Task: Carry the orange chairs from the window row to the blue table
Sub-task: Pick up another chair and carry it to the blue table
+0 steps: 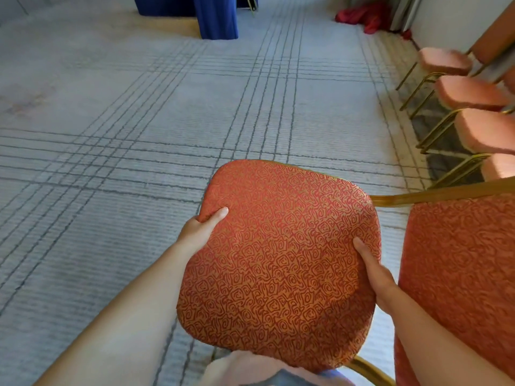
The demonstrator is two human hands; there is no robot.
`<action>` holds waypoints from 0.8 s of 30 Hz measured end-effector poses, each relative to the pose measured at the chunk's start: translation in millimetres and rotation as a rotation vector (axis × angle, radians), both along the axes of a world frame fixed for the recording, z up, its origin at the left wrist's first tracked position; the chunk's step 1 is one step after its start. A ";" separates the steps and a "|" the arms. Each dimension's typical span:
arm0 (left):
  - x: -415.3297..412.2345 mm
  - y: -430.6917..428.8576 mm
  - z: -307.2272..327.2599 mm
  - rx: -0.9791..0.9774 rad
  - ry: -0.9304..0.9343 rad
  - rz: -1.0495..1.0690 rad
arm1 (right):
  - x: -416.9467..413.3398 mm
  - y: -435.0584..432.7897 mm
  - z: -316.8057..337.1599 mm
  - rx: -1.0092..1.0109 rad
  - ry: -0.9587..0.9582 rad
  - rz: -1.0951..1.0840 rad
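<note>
Chair [278,246], orange, fills the lower middle of the view, held above the carpet [111,135] close in front of the person. Its visible pad is a rounded square of woven cloth, orange with a dense darker red pattern of small scrolls, and a thin gold metal frame [434,195] shows at its far edge and below it. The left hand [202,228] grasps the pad's left edge, thumb lying on top and fingers tucked out of sight beneath. The right hand [374,274] grasps the right edge the same way. Just to the right stands a second panel [459,274] of the same cloth; whether it belongs to this chair cannot be told. Along the right wall runs a row [471,91] of like chairs, blurred, with thick padded seats and slim gold legs. The carpet is pale grey-blue and ribbed, crossed by bands of thin dark lines. Far ahead, at the top, the table [217,18] shows as hanging folds of deep blue cloth, well apart from the held chair, with open carpet between. A heap of red cloth [362,18] lies near the far wall.
</note>
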State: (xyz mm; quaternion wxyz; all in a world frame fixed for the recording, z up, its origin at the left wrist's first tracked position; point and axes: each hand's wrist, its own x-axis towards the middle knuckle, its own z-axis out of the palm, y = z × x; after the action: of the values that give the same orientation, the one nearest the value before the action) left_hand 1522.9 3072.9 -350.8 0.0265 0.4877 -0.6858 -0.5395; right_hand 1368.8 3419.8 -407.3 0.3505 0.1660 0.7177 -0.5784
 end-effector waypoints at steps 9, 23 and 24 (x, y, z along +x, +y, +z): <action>-129.1 -111.9 16.8 -0.013 0.062 0.000 | -128.5 -109.6 33.2 -0.020 0.095 -0.017; -411.1 -238.6 13.5 -0.001 0.052 0.076 | -428.7 -257.0 41.0 -0.057 0.064 0.030; -428.0 -245.1 16.7 -0.001 0.038 0.077 | -447.4 -264.0 39.4 -0.051 0.045 0.034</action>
State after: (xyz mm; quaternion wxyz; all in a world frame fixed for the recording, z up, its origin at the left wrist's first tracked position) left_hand 1094.9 2827.9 -334.1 0.0604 0.5035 -0.6662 -0.5468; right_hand 921.4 3155.9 -367.9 0.3481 0.1315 0.7132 -0.5941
